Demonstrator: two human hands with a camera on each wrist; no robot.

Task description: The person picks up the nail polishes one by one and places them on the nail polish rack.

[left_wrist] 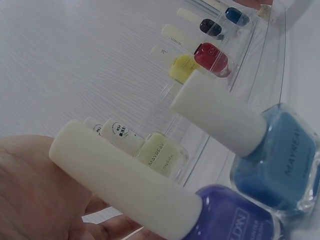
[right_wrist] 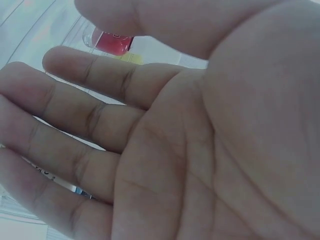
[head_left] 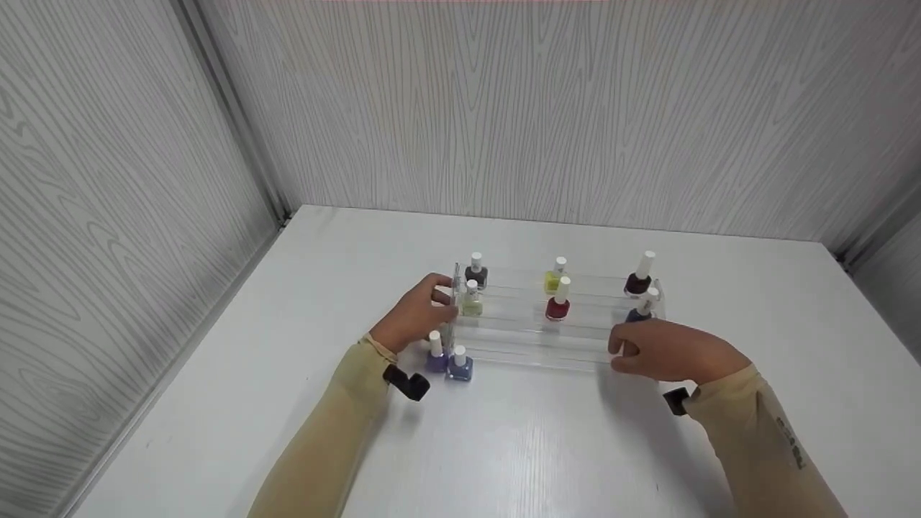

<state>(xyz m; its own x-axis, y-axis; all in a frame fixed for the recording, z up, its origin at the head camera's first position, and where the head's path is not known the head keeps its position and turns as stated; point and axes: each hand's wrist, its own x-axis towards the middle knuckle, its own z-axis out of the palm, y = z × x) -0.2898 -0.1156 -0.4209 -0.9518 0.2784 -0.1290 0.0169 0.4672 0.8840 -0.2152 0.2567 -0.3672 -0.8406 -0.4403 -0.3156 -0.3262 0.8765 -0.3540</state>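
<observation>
A clear stepped rack (head_left: pixel 504 352) stands on the white table, carrying white-capped nail polish bottles. On its top tier are a dark grey bottle (head_left: pixel 475 275), a yellow bottle (head_left: pixel 552 281) and a dark maroon bottle (head_left: pixel 637 284). The tier below holds a pale green bottle (head_left: pixel 472 306), a red bottle (head_left: pixel 557 309) and a dark blue bottle (head_left: pixel 637 315). My left hand (head_left: pixel 416 311) grips the rack's left end. At the front right of the rack is my right hand (head_left: pixel 669 350), fingers extended, palm bare in the right wrist view; its rack contact is unclear.
A purple bottle (left_wrist: pixel 235 217) and a blue bottle (left_wrist: pixel 280 157) stand on the table at the rack's front left corner, close by my left wrist. Wood-grain panels (head_left: pixel 504 115) close off the back and sides of the white table (head_left: pixel 532 446).
</observation>
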